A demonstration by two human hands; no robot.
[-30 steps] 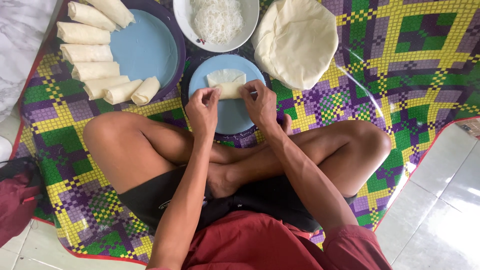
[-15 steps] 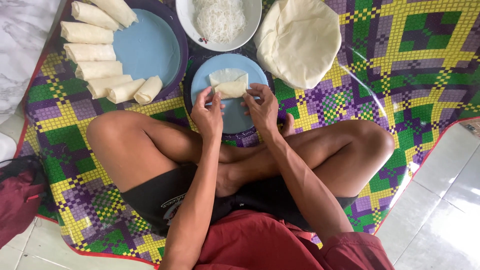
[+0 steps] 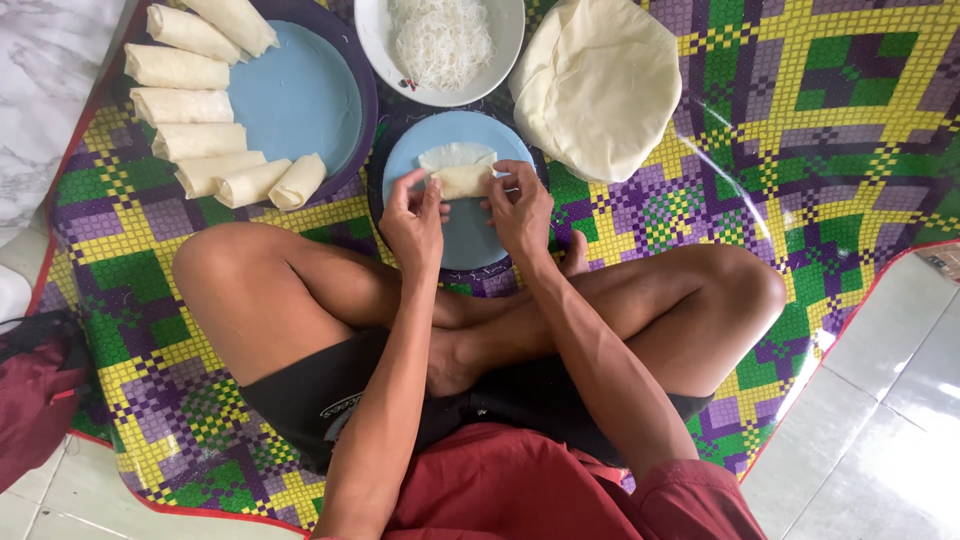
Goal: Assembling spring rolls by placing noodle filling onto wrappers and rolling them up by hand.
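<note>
Bare blue plate [image 3: 470, 235] offers room below the roll; noodle bowl [image 3: 440, 45], wrapper stack [image 3: 600, 85] and roll tray [image 3: 300, 95] crowd the far side.

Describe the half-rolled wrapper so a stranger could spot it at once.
Find the woven mat, then the small blue plate just before the crossed legs. The wrapper lies on its far part, pinched between the left hand and right hand. Unlike the finished rolls on the big plate, its far flap lies open.

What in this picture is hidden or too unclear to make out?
Head view, the only one:
- Filling of the half-rolled wrapper: covered by the wrapper itself.
- Left hand and right hand fingertips: tucked against the roll.
- Top finished rolls: cut off by the upper edge.
- Small specks in the noodle bowl: too small.
</note>
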